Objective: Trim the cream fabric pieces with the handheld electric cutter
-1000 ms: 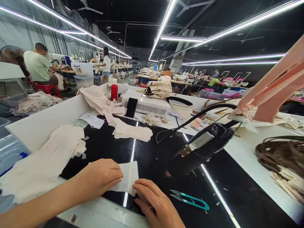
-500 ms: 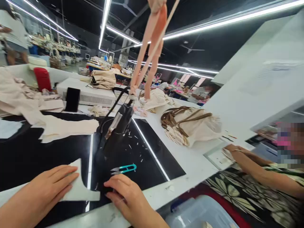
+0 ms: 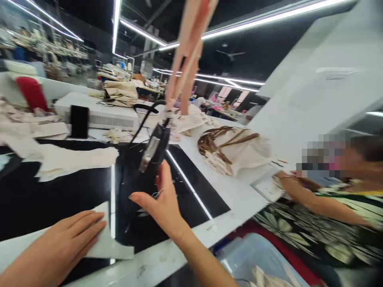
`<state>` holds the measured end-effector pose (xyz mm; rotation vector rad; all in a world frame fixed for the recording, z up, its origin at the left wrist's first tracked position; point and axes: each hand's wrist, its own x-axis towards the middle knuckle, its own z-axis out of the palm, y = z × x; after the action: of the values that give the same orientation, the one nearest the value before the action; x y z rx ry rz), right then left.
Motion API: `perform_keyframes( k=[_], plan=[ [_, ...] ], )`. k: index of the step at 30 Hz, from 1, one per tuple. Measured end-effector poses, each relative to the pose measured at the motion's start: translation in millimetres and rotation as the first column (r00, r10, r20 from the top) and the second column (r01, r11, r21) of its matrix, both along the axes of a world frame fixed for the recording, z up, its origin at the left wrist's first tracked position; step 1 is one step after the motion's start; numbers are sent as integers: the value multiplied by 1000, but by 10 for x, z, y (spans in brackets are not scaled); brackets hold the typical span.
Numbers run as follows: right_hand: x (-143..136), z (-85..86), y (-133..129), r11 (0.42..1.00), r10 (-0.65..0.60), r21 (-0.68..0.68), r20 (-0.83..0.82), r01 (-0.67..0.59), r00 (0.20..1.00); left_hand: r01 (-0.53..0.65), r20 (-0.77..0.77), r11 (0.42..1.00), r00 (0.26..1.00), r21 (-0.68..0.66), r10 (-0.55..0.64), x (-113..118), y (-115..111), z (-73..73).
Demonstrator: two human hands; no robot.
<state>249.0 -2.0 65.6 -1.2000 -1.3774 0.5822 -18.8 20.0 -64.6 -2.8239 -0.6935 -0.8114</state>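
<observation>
My left hand (image 3: 68,241) lies flat, fingers stretched out, on a pale cut fabric piece (image 3: 115,248) with a curved edge, at the front of the black work surface (image 3: 74,199). My right hand (image 3: 166,205) is raised beside a black handheld device (image 3: 160,139) with a metal plate on its side. Thumb and fingers are spread apart around the device's lower right side; the fingertips are partly hidden, and I see no closed grip. Pink fabric strips (image 3: 187,59) suspend the device from above. Behind my right hand the thread snips are mostly hidden.
Cream fabric (image 3: 77,159), a phone (image 3: 79,121) and a white box-shaped unit (image 3: 112,115) lie farther back. A bundle with brown straps (image 3: 236,149) rests on the right. Below the table edge stands a clear bin (image 3: 254,259). A co-worker's arm (image 3: 317,203) reaches in at right.
My right hand has risen from the surface by the snips, opening up beside the hanging device. My left hand stays on the fabric piece. The camera view has shifted slightly.
</observation>
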Motion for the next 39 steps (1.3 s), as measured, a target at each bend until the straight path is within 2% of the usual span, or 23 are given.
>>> perform_keyframes(
  k=[1, 3, 6, 12, 18, 24, 28, 39],
  plan=[
    [-26, 55, 44, 1000, 12, 28, -40, -11, 999, 15, -19, 998, 1000, 61, -14, 55, -63, 164],
    [-61, 138, 143, 996, 25, 91, -85, -17, 996, -52, -61, 998, 997, 43, 55, 185, -138, 411],
    [-116, 194, 283, 980, 24, 200, -167, 10, 986, -78, -35, 996, 996, -33, 77, 318, -150, 554],
    [-286, 203, 368, 962, 91, 270, -183, -39, 979, -61, 5, 994, 998, -87, 62, 338, -198, 537],
    [-424, 86, 506, 944, 202, 306, -247, -121, 948, -45, -62, 996, 997, -78, 40, 392, -140, 498],
    [-522, -20, 628, 921, 288, 355, -349, -159, 892, -57, -130, 998, 990, 19, 59, 527, 19, 459],
    [-555, -62, 664, 908, 342, 368, -372, -201, 863, -63, -169, 997, 983, 43, 69, 539, 1, 416],
    [-565, -98, 687, 922, 335, 326, -396, -210, 855, -86, -112, 996, 990, 30, 89, 533, -87, 391]
  ],
)
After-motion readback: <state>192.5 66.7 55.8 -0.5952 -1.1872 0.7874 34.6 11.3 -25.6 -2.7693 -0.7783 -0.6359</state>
